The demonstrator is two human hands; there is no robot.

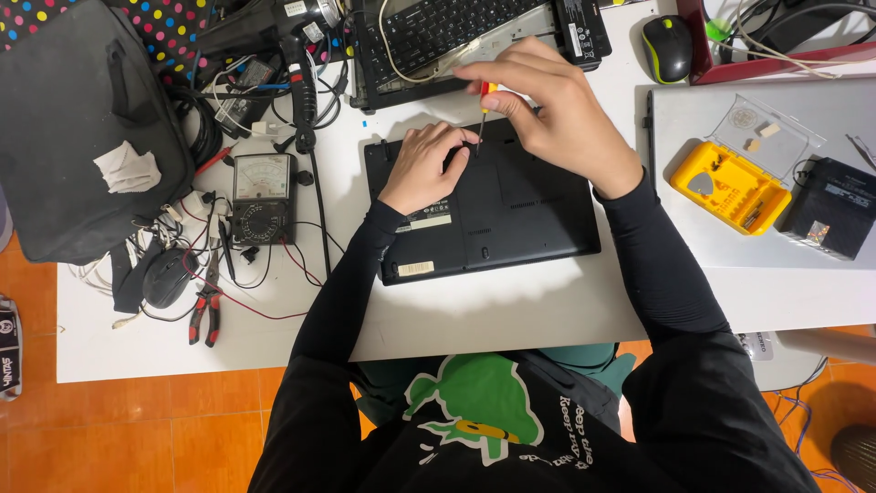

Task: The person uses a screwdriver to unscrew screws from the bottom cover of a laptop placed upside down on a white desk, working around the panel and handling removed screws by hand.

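Note:
A black laptop [511,215] lies upside down on the white table [511,310] in front of me. My right hand [547,105] grips a small screwdriver [483,110] with a red and yellow handle, held upright with its tip on the laptop's far edge. My left hand [424,164] rests on the laptop's underside, fingers curled right beside the screwdriver's shaft. Both arms wear black sleeves.
A second opened laptop [456,36] sits at the back. Left: an analog multimeter [262,196], red-handled pliers [206,310], a dark mouse [169,277], tangled wires, a black bag [82,128]. Right: a yellow bit case [730,187], a mouse [667,46], a black box [835,205].

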